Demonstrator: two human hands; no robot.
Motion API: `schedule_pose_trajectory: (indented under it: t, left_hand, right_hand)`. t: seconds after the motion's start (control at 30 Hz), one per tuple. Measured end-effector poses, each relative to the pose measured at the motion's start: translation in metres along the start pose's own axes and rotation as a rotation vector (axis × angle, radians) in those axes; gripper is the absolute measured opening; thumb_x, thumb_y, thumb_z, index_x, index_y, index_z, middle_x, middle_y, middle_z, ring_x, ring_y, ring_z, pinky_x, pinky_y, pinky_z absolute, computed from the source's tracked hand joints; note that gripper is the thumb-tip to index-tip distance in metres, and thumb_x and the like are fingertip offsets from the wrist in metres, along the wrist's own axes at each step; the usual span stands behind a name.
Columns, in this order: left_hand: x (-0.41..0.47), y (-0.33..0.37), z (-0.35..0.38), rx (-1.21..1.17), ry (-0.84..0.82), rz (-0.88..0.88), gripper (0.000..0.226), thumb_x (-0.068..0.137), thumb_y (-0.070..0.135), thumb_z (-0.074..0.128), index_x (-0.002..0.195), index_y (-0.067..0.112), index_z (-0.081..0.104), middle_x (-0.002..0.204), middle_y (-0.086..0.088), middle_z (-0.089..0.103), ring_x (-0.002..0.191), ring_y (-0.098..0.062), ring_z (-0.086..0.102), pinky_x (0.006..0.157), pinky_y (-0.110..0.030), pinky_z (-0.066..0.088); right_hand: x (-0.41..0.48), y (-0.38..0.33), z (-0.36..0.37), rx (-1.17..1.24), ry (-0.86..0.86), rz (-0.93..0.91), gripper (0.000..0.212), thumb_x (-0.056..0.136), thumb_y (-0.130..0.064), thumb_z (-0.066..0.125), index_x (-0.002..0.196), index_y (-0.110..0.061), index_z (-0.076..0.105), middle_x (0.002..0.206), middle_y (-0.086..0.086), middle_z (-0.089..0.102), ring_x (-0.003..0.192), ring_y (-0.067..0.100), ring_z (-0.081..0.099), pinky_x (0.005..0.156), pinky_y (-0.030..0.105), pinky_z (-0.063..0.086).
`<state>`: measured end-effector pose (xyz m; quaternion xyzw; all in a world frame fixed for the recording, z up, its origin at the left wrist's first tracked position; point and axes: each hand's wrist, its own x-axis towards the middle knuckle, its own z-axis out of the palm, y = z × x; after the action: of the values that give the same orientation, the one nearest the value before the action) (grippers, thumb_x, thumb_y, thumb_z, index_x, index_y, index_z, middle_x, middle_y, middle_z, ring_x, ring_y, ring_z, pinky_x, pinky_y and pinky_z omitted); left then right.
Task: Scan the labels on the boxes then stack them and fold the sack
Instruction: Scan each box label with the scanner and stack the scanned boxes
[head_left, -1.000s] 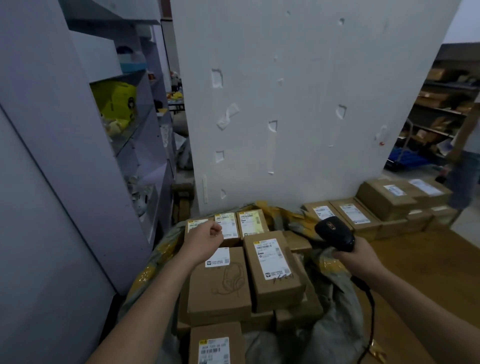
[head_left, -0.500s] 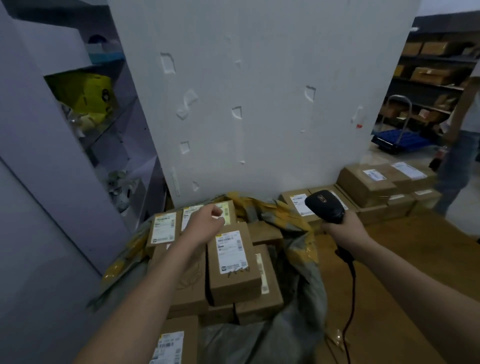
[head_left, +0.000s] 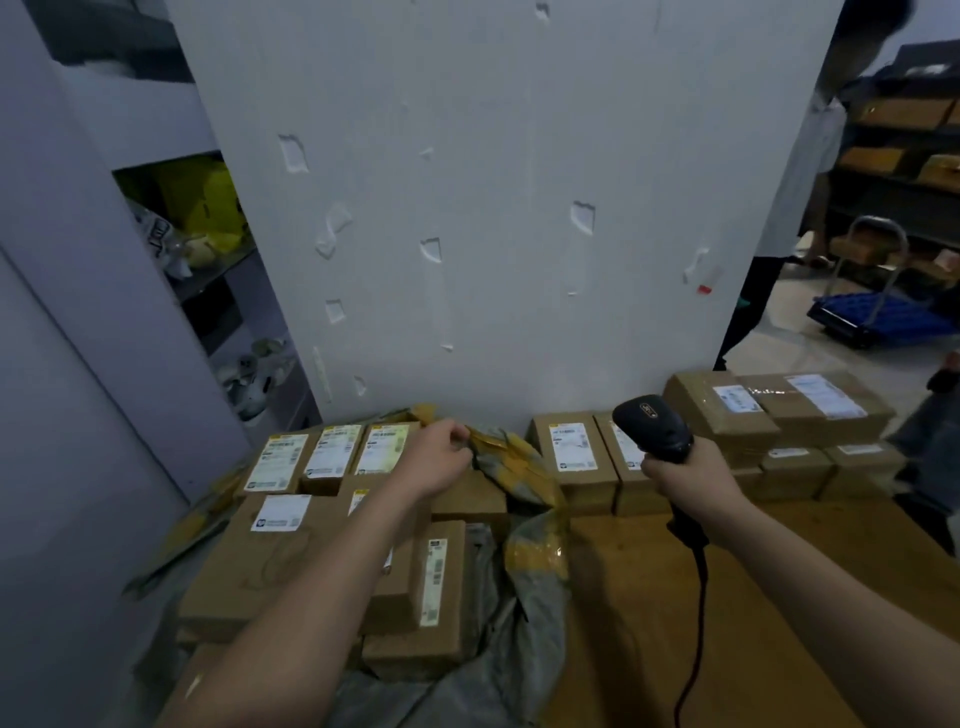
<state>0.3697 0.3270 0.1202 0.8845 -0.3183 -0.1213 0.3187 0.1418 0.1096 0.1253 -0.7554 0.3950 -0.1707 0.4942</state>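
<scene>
Our left hand reaches out over the sack, fingers curled right at its crumpled far rim. The view is soft there, so we cannot tell whether they pinch the fabric or only touch it. Our right hand is wrapped around the handle of a black scanner. The scanner's cable hangs down over the wooden tabletop.

We see the grey sack, patched with yellow tape, lying open at the tabletop's left end and filled with brown boxes. Three small boxes stand side by side at its far end, white labels facing up. Nearer to us lies a large box, and a narrow box shows a label on its side, just right of our left forearm.

Outside the sack, a low box sits just beside it against the white wall. Further right stands a two-layer stack of boxes, with the labels on its top layer facing up.

At the left edge we see a grey shelf holding a yellow package. On the right, another person stands near a blue trolley.
</scene>
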Motion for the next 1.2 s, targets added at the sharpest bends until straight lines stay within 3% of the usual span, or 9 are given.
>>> schedule_pose_trajectory:
  t: [0.1, 0.27, 0.43, 0.6, 0.77, 0.9, 1.03, 1.2]
  left_hand:
    - [0.005, 0.014, 0.007, 0.035, 0.006, -0.006, 0.033, 0.092, 0.017, 0.059, 0.125, 0.014, 0.061, 0.122, -0.006, 0.064, 0.111, -0.022, 0.059, 0.094, -0.037, 0.051]
    - [0.016, 0.032, 0.022, 0.113, -0.004, 0.023, 0.034, 0.092, 0.021, 0.06, 0.124, 0.014, 0.06, 0.119, -0.003, 0.062, 0.105, -0.019, 0.057, 0.081, -0.028, 0.043]
    - [0.031, 0.035, 0.03, 0.134, 0.011, 0.045, 0.033, 0.094, 0.02, 0.06, 0.126, 0.013, 0.06, 0.112, -0.001, 0.059, 0.1, -0.014, 0.052, 0.081, -0.025, 0.038]
    - [0.055, 0.032, 0.038, 0.096, -0.024, 0.031, 0.025, 0.093, 0.02, 0.06, 0.117, 0.015, 0.066, 0.116, -0.005, 0.064, 0.104, -0.02, 0.059, 0.086, -0.032, 0.049]
    - [0.08, 0.031, 0.051, 0.078, -0.056, 0.016, 0.03, 0.093, 0.022, 0.06, 0.121, 0.014, 0.064, 0.121, -0.008, 0.063, 0.11, -0.024, 0.06, 0.091, -0.034, 0.049]
    - [0.101, 0.031, 0.059, 0.108, -0.069, 0.049, 0.032, 0.096, 0.024, 0.059, 0.125, 0.012, 0.062, 0.124, -0.006, 0.056, 0.114, -0.023, 0.056, 0.095, -0.032, 0.045]
    - [0.117, 0.033, 0.068, 0.081, -0.077, 0.086, 0.022, 0.095, 0.022, 0.06, 0.116, 0.018, 0.067, 0.113, 0.0, 0.059, 0.105, -0.017, 0.057, 0.093, -0.033, 0.05]
    - [0.132, 0.038, 0.088, 0.009, -0.123, 0.079, 0.008, 0.094, 0.017, 0.06, 0.099, 0.02, 0.065, 0.091, 0.001, 0.066, 0.086, -0.015, 0.063, 0.082, -0.034, 0.054]
  right_hand:
    - [0.009, 0.004, -0.014, 0.005, 0.008, 0.003, 0.015, 0.086, -0.002, 0.068, 0.1, 0.003, 0.063, 0.082, 0.018, 0.059, 0.073, 0.029, 0.056, 0.068, 0.041, 0.047]
    - [0.023, 0.01, -0.027, 0.024, 0.021, 0.027, 0.018, 0.085, -0.001, 0.068, 0.101, 0.005, 0.064, 0.078, 0.016, 0.057, 0.072, 0.028, 0.054, 0.067, 0.04, 0.046]
    - [0.037, 0.015, -0.029, 0.078, 0.034, 0.06, 0.012, 0.086, -0.004, 0.069, 0.097, -0.002, 0.064, 0.095, 0.03, 0.065, 0.079, 0.032, 0.06, 0.081, 0.053, 0.056]
    - [0.046, 0.015, -0.031, 0.251, 0.056, 0.095, 0.014, 0.09, -0.004, 0.068, 0.098, -0.015, 0.064, 0.107, 0.016, 0.066, 0.1, 0.034, 0.065, 0.08, 0.044, 0.059]
    - [0.063, 0.012, -0.035, 0.24, 0.078, 0.115, 0.015, 0.091, -0.006, 0.069, 0.101, -0.015, 0.064, 0.104, 0.012, 0.069, 0.1, 0.032, 0.067, 0.08, 0.044, 0.06]
    - [0.068, 0.004, -0.039, 0.24, 0.111, 0.119, 0.011, 0.091, -0.006, 0.068, 0.1, -0.011, 0.066, 0.097, 0.011, 0.071, 0.095, 0.031, 0.069, 0.07, 0.037, 0.057]
    - [0.073, -0.001, -0.042, 0.274, 0.118, 0.155, 0.013, 0.09, -0.004, 0.069, 0.101, -0.01, 0.066, 0.101, 0.014, 0.07, 0.098, 0.032, 0.067, 0.081, 0.045, 0.06]
    - [0.075, -0.002, -0.045, 0.299, 0.093, 0.189, 0.015, 0.091, -0.006, 0.068, 0.104, -0.012, 0.064, 0.103, 0.01, 0.069, 0.095, 0.027, 0.067, 0.074, 0.036, 0.058]
